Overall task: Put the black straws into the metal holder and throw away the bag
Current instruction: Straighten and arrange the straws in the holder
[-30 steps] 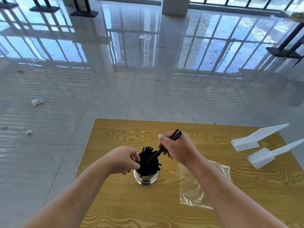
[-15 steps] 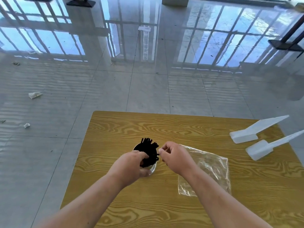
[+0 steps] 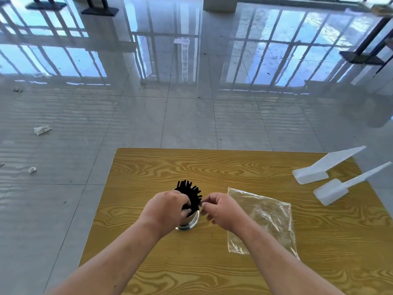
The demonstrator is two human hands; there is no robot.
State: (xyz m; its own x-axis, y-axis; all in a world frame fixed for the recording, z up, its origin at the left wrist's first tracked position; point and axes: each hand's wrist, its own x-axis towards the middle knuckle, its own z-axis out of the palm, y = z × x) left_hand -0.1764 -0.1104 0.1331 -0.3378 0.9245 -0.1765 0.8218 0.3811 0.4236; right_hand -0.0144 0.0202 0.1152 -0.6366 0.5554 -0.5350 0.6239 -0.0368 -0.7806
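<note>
A bunch of black straws point(image 3: 191, 191) stands fanned out in the metal holder point(image 3: 190, 222) on the wooden table point(image 3: 212, 167), left of its middle. My left hand point(image 3: 165, 211) wraps the holder's top from the left, with its curled fingers against the straws, and hides most of the holder. My right hand point(image 3: 223, 211) is just right of the bunch, thumb and forefinger pinched at the straw tips. The clear plastic bag point(image 3: 268, 218) lies flat on the table to the right, partly under my right forearm.
Two white plastic scoops point(image 3: 310, 173) point(image 3: 331, 191) lie at the table's right edge. Crumpled paper scraps point(image 3: 42, 130) lie on the glossy tiled floor to the left. Dark stands are along the far wall.
My right hand came down from holding a few straws above the holder, and they now stand in the bunch. My left hand shifted from the holder's side up over its top.
</note>
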